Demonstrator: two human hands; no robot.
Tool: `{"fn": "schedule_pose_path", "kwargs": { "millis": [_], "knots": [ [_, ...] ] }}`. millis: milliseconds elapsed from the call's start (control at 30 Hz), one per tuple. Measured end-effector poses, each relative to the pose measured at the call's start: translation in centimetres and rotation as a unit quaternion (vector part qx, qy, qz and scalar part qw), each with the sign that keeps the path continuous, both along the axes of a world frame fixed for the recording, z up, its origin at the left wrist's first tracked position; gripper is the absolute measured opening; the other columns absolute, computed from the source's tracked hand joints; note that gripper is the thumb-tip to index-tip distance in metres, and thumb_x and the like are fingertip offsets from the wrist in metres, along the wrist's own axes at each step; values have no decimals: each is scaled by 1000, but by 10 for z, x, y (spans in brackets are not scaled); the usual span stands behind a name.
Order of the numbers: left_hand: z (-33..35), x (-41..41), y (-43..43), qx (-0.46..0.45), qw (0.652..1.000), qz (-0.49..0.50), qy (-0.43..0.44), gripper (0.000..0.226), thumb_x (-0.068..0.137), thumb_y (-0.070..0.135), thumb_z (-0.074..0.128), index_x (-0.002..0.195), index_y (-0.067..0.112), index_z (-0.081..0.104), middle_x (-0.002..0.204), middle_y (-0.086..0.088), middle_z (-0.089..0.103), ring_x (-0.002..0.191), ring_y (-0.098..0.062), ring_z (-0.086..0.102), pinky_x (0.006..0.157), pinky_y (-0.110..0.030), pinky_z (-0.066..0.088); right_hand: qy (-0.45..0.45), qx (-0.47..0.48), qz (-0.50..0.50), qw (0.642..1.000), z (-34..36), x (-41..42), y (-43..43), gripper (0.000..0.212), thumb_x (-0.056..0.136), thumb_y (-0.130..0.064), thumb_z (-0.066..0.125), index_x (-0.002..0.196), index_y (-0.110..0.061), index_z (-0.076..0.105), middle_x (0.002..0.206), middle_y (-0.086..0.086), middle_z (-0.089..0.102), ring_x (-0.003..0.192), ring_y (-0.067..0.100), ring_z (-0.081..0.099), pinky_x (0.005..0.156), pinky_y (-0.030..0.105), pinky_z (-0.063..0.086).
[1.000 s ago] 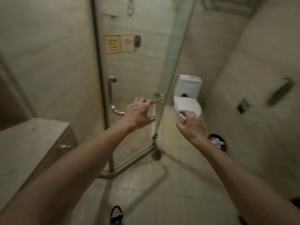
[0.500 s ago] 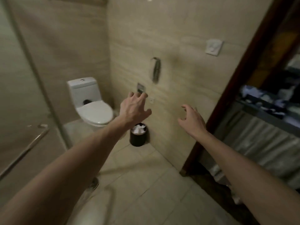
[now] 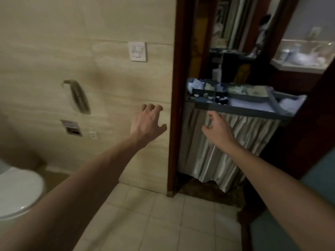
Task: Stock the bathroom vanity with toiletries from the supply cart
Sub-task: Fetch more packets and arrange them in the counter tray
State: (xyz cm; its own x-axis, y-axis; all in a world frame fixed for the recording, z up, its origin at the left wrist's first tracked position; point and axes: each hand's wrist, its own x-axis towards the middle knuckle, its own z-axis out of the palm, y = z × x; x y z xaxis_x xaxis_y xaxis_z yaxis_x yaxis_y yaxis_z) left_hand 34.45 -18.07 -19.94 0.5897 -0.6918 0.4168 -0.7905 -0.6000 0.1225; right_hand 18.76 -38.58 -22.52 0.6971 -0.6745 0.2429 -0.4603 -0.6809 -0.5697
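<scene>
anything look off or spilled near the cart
Nothing stands out. The supply cart holds its toiletries inside the tray compartments, and no spill shows on the floor. Blur could hide small faults.

The single head-worn camera looks forward and down past a dark wooden doorframe (image 3: 174, 105) at the nearby grey-blue compartmented supply cart (image 3: 243, 109).

cart (image 3: 244, 110): grey-blue compartment tray over a pale pleated skirt, in the doorway, just beyond the right hand (image 3: 218, 128)
toiletries (image 3: 222, 100): small bottles and packets, blurred, in the tray, above that hand
</scene>
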Motion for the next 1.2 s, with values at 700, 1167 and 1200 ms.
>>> {"fn": "schedule_pose_path", "kwargs": {
  "millis": [700,1167,1200],
  "knots": [
    [-49,36,-342,41,995,-90,24,54,87,43,67,134,20,52,138,-6,52,128,-28,43,89,-43,47,-9,57,-123,991,-59,1,-327,49,89,-28,69,134,-21,53,127,8,58,108,27,61,88,38,51],
    [-132,157,-484,25,985,-124,120,48,89,42,64,130,21,51,130,-5,53,126,-25,43,91,-42,48,41,76,-148,985,-101,107,-436,52,89,-24,70,136,-26,49,130,4,55,105,23,64,91,44,56],
    [-135,163,-493,7,984,-124,130,46,89,40,66,127,19,53,126,-6,55,122,-26,46,88,-43,51,43,71,-153,985,-100,114,-442,52,89,-25,69,137,-26,49,129,4,55,104,23,64,91,45,56]
  ]
}}
